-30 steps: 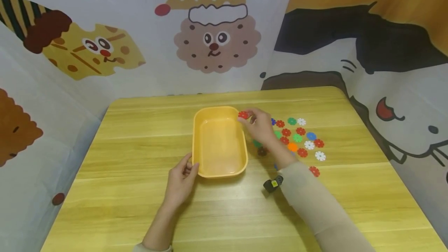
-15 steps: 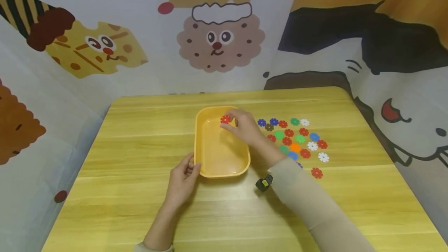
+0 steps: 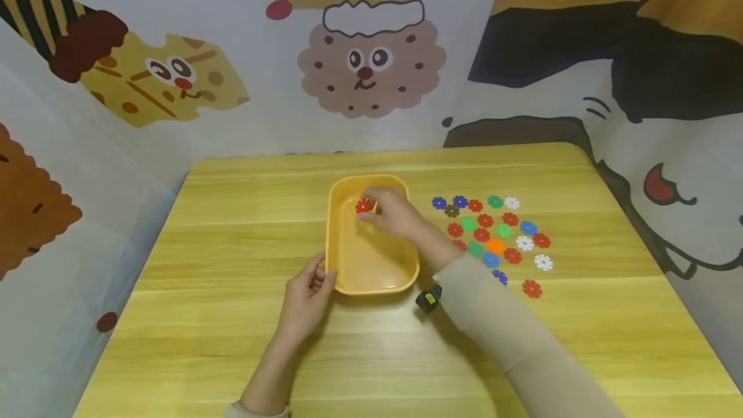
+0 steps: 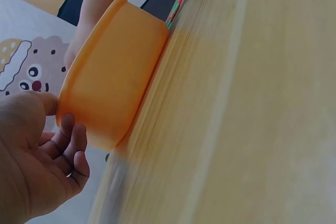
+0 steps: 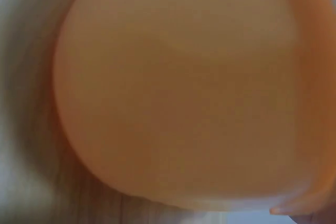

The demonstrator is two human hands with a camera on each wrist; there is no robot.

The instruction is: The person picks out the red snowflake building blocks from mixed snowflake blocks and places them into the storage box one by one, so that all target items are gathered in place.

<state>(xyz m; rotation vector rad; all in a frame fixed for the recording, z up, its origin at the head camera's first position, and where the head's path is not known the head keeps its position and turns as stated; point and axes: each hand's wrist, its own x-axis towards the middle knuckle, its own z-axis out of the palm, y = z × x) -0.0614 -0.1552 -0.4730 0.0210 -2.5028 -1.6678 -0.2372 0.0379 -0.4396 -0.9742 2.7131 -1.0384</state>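
An orange-yellow plastic tray (image 3: 371,266), rectangular with rounded corners, stands on the wooden table. My left hand (image 3: 304,298) holds its near left rim, the thumb on top. From the left wrist view the tray's outer wall (image 4: 113,72) shows, with the left fingers (image 4: 65,135) curled against it. Over the inside of the tray, toward its far end, my right hand (image 3: 395,211) pinches a red snowflake disc (image 3: 362,206) between thumb and fingertips. Blurred orange plastic of the tray (image 5: 173,114) fills most of the right wrist view, where that disc is hidden.
Several notched snowflake discs lie scattered right of the tray, among them an orange disc (image 3: 496,246), a white disc (image 3: 543,262) and a red disc (image 3: 532,289). A black wrist camera (image 3: 429,299) sits at the right cuff. Behind the table (image 3: 232,224) hangs a cartoon-printed wall covering (image 3: 261,128).
My right hand has carried the red disc leftward from beyond the tray's far right corner to over its inside, and lower. The left hand keeps its hold on the rim.
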